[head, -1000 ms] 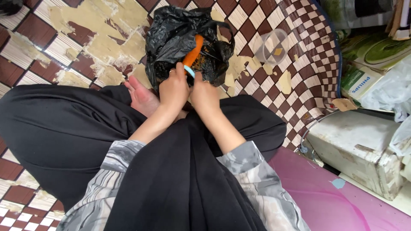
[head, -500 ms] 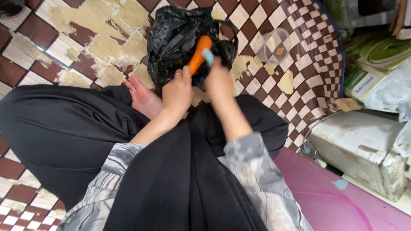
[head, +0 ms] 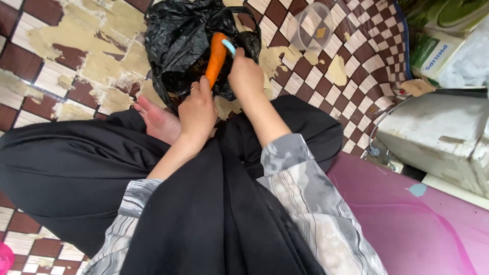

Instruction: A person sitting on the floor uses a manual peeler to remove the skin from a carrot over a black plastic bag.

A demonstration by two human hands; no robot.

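One carrot [head: 216, 57] gripped in left hand [head: 197, 109], one peeler [head: 229, 47] (pale blue) clasped in right hand [head: 245, 76], above one black bag [head: 175, 46].

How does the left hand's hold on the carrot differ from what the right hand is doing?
The left hand wraps the lower end of the carrot, holding it upright; the right hand holds a light blue peeler against the carrot's upper part. The left hand sits lower and nearer the body; the right hand is higher. Both work above the open black plastic bag.
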